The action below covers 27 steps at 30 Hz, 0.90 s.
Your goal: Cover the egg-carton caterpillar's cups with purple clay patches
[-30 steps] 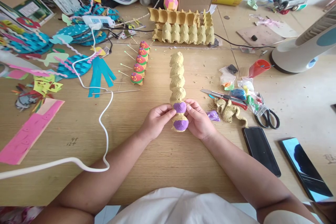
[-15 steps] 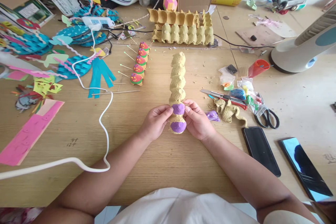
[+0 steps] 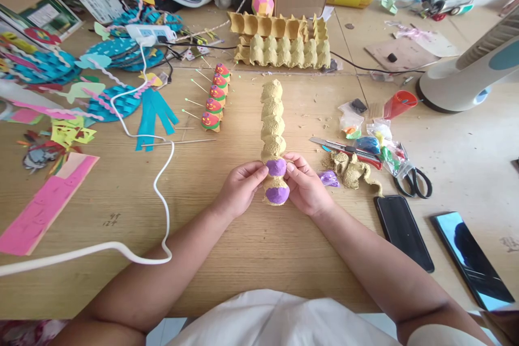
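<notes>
A yellowish egg carton strip [image 3: 273, 125] points away from me in the middle of the table, its cups facing bump-up in one row. Purple clay [image 3: 277, 167] covers the two bumps nearest me; the others are bare. My left hand [image 3: 242, 186] pinches the strip's left edge beside the second bump. On the opposite edge, my right hand [image 3: 305, 184] pinches it with thumb and fingers. A small bag of purple clay [image 3: 328, 178] lies just right of my right hand. Farther left stands a finished caterpillar [image 3: 216, 97] with red and green painted-looking bumps and pale sticks beside it.
Right of my hands lie a utility knife [image 3: 344, 147], torn carton scraps [image 3: 352, 172], scissors [image 3: 417, 184] and two phones [image 3: 404, 232]. More egg cartons [image 3: 290, 53] sit at the back. A white cable [image 3: 161, 200] winds across the left, near blue paper strips [image 3: 154, 116].
The strip's far end has swung slightly left and its near end slightly right. Both hands keep their pinch at nearly the same place.
</notes>
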Tool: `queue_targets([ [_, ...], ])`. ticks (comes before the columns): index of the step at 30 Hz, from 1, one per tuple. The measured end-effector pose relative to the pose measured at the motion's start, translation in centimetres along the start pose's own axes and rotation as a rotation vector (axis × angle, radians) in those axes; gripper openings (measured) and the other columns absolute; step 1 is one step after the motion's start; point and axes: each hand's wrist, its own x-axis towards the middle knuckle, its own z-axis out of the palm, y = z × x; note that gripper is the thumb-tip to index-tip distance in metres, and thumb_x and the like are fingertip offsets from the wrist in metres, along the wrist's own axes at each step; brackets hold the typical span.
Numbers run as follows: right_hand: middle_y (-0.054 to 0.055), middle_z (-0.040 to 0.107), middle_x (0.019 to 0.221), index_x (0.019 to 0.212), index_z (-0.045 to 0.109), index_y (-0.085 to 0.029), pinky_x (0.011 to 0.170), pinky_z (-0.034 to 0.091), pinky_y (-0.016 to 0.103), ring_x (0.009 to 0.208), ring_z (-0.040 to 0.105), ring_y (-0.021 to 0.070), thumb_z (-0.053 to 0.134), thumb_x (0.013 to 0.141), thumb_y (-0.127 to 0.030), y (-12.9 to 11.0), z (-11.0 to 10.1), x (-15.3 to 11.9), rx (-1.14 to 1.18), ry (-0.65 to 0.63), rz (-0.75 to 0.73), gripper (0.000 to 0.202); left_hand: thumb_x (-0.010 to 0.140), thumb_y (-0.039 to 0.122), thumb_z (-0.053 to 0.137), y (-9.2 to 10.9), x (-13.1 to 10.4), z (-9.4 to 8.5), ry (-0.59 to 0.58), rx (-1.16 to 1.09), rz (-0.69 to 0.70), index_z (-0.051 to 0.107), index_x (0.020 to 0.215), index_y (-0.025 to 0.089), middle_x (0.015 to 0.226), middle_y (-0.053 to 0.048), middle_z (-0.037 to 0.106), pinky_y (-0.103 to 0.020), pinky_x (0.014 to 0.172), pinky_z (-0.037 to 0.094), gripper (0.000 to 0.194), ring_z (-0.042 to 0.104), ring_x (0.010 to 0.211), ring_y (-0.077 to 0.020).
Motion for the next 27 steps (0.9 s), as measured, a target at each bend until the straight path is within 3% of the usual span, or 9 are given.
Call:
queue_targets([
  [6,-0.007,0.074,0.081,0.099,0.07,-0.027,0.07,0.055,0.023,0.072,0.066,0.0102,0.092,0.074,-0.032,0.0,0.3,-0.1,-0.029,-0.023,-0.023,0.034,0.074,0.04,0.091,0.3,-0.1,0.4,-0.02,-0.124,-0.061,0.081,0.083,0.016,0.081,-0.003,0.076,-0.025,0.073,0.052,0.027,0.066,0.074,-0.0133],
  [11,-0.006,0.071,0.077,0.101,0.07,-0.027,0.069,0.053,0.024,0.07,0.064,0.0111,0.092,0.075,-0.035,0.2,0.1,-0.2,-0.12,-0.004,-0.068,0.034,0.075,0.049,0.089,0.7,-0.2,0.7,-0.086,-0.224,-0.19,0.082,0.095,0.015,0.092,-0.007,0.077,-0.026,0.072,0.055,0.04,0.068,0.081,-0.0158],
  [15,-0.005,0.069,0.078,0.101,0.072,-0.027,0.073,0.052,0.024,0.076,0.063,0.0115,0.09,0.078,-0.034,0.4,0.1,-0.4,-0.185,0.0,-0.09,0.03,0.072,0.045,0.092,0.4,-0.2,0.2,-0.079,-0.23,-0.221,0.079,0.085,0.015,0.087,-0.005,0.075,-0.023,0.067,0.052,0.034,0.066,0.077,-0.0131],
  [21,-0.005,0.07,0.086,0.113,0.063,-0.032,0.071,0.052,0.027,0.078,0.064,0.0145,0.085,0.082,-0.035,-0.4,0.7,-0.9,-0.052,-0.043,0.059,0.038,0.075,0.047,0.09,0.8,0.1,-0.4,-0.158,-0.177,-0.247,0.08,0.096,0.015,0.091,-0.007,0.075,-0.027,0.071,0.053,0.04,0.067,0.081,-0.0162],
  [27,-0.005,0.065,0.093,0.092,0.054,-0.027,0.069,0.049,0.025,0.08,0.061,0.0141,0.086,0.079,-0.026,-0.5,0.8,-0.9,-0.03,-0.038,0.068,0.034,0.078,0.042,0.088,0.8,0.2,-0.9,-0.209,-0.129,-0.28,0.08,0.095,0.016,0.088,-0.005,0.072,-0.025,0.069,0.049,0.032,0.064,0.077,-0.0139],
])
